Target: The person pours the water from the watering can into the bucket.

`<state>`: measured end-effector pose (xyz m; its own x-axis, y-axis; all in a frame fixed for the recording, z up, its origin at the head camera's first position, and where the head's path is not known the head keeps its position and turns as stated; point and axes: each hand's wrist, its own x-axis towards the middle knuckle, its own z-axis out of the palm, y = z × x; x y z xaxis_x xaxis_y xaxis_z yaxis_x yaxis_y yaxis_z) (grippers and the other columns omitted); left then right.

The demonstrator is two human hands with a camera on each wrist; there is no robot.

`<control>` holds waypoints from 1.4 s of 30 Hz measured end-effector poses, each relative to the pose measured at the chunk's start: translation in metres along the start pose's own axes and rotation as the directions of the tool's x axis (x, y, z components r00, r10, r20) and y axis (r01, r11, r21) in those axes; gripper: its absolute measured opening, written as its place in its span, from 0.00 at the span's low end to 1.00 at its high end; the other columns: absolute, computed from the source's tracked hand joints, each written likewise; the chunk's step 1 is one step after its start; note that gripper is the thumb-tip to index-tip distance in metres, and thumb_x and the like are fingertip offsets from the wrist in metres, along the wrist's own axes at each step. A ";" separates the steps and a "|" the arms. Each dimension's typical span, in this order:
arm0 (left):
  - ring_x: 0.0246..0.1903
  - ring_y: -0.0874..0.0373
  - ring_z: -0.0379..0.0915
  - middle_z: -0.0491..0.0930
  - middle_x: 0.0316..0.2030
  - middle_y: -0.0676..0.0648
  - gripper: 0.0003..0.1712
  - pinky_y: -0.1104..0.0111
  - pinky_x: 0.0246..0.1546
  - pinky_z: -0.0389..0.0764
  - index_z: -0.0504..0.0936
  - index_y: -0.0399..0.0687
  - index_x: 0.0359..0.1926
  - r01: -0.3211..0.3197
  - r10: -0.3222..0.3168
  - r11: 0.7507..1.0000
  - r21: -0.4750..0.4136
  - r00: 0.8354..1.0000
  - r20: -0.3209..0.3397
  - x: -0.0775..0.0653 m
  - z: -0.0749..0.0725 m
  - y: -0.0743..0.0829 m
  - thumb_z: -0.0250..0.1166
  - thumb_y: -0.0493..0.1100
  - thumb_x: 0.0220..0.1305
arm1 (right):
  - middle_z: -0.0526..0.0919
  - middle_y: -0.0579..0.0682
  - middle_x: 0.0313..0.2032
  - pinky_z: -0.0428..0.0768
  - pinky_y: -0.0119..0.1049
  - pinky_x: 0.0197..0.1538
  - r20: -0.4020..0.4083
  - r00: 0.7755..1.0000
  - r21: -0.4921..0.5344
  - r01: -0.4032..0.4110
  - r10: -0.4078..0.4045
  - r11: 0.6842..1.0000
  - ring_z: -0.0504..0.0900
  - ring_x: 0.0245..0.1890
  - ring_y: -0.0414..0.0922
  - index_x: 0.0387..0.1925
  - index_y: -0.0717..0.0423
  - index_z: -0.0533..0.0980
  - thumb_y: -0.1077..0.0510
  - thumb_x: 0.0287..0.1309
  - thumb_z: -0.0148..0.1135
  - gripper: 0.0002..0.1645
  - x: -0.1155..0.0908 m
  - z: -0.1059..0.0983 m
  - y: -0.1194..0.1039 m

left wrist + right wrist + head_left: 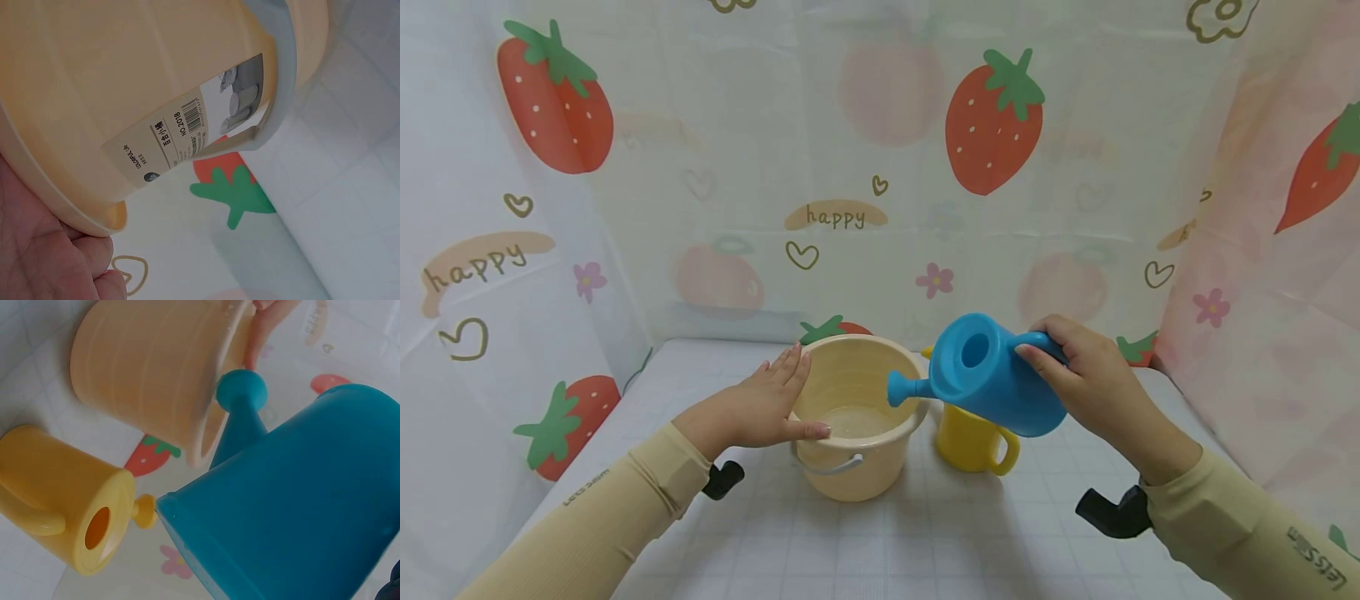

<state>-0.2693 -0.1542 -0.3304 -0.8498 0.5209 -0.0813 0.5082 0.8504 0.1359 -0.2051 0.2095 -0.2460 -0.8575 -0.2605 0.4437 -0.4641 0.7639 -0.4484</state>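
Observation:
A cream bucket stands upright in the middle of the table, its pale handle hanging down at the front. My left hand rests on the bucket's left rim with fingers extended. In the left wrist view, a printed label shows on the bucket's side. My right hand grips the handle of a blue watering can, held in the air and tilted left. Its spout points over the bucket's right rim. Whether water comes out cannot be seen. Behind and below stands a yellow watering can, partly hidden in the head view.
A white gridded cloth covers the table. Curtains printed with strawberries, hearts and flowers hang behind and at both sides. Each wrist carries a black camera mount.

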 end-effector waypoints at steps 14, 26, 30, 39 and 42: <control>0.69 0.44 0.28 0.29 0.69 0.35 0.68 0.49 0.65 0.41 0.37 0.33 0.69 0.003 -0.003 1.000 -0.003 1.000 0.004 0.000 0.000 0.000 0.43 0.82 0.46 | 0.79 0.56 0.38 0.75 0.60 0.41 -0.004 1.000 -0.005 0.011 -0.011 1.000 0.78 0.40 0.57 0.43 0.58 0.72 0.49 0.63 0.53 0.16 0.001 0.001 0.002; 0.69 0.44 0.28 0.29 0.69 0.36 0.66 0.49 0.65 0.42 0.36 0.34 0.69 0.011 -0.011 1.000 -0.001 1.000 0.007 0.000 0.000 0.001 0.45 0.80 0.49 | 0.79 0.55 0.38 0.75 0.61 0.42 0.014 1.000 -0.008 0.004 -0.004 1.000 0.78 0.41 0.57 0.44 0.57 0.72 0.49 0.62 0.54 0.16 0.001 0.000 -0.003; 0.69 0.43 0.28 0.30 0.69 0.35 0.67 0.48 0.65 0.42 0.37 0.32 0.69 0.001 -0.001 1.000 -0.002 1.000 0.002 -0.001 -0.001 0.001 0.43 0.81 0.47 | 0.79 0.55 0.38 0.75 0.61 0.42 0.017 1.000 -0.010 0.002 -0.002 1.000 0.78 0.41 0.57 0.44 0.57 0.72 0.50 0.62 0.54 0.16 0.001 0.000 -0.003; 0.69 0.43 0.28 0.29 0.69 0.35 0.66 0.48 0.65 0.42 0.36 0.33 0.69 0.005 -0.005 1.000 0.002 1.000 0.003 -0.002 -0.001 0.001 0.46 0.79 0.50 | 0.79 0.55 0.38 0.75 0.61 0.42 0.019 1.000 -0.011 0.007 -0.007 1.000 0.78 0.41 0.57 0.44 0.57 0.72 0.50 0.62 0.54 0.16 0.001 -0.001 -0.004; 0.69 0.43 0.29 0.30 0.69 0.35 0.64 0.48 0.65 0.42 0.37 0.32 0.69 0.003 -0.003 1.000 -0.005 1.000 0.000 -0.002 -0.002 0.002 0.48 0.77 0.51 | 0.79 0.55 0.38 0.75 0.60 0.42 0.017 1.000 -0.014 0.013 -0.012 1.000 0.78 0.41 0.57 0.44 0.57 0.72 0.50 0.62 0.54 0.16 0.001 -0.002 -0.004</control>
<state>-0.2665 -0.1538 -0.3282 -0.8513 0.5183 -0.0821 0.5049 0.8516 0.1406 -0.2034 0.2071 -0.2421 -0.8554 -0.2800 0.4357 -0.4717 0.7685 -0.4322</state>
